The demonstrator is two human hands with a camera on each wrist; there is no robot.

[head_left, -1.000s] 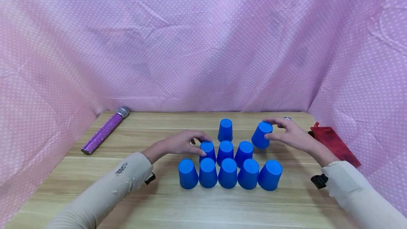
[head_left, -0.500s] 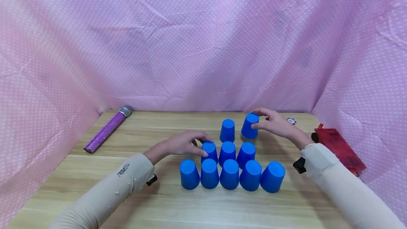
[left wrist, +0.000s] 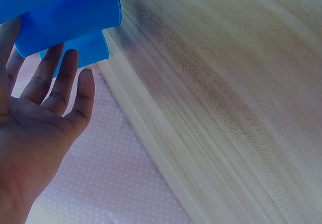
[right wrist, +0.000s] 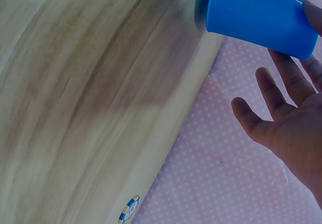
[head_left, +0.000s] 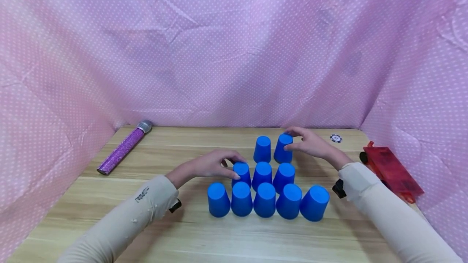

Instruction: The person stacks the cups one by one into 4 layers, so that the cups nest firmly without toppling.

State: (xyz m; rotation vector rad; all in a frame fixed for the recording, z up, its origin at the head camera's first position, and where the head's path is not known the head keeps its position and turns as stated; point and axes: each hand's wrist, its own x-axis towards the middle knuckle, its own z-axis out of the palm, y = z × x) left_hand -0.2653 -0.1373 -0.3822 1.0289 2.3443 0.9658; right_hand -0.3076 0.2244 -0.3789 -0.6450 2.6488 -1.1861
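Observation:
Upside-down blue cups stand in rows on the table. My right hand grips a blue cup at the back right, thumb on the near side and fingers behind its top. In the right wrist view, the last two fingers of the right hand are off that cup. Just left of it is another back-row cup. My left hand holds the leftmost cup of the middle row between thumb and fingers. The left wrist view shows the left hand with its fingers at a cup.
Several cups form the front row, including the rightmost cup. A purple glittery microphone lies at the left. At the right are a red toy-like object with black wheels and a poker chip. Pink dotted cloth surrounds the table.
My right hand has carried its cup leftward and back, then down onto the table beside the other back-row cup. The left hand has stayed at its cup.

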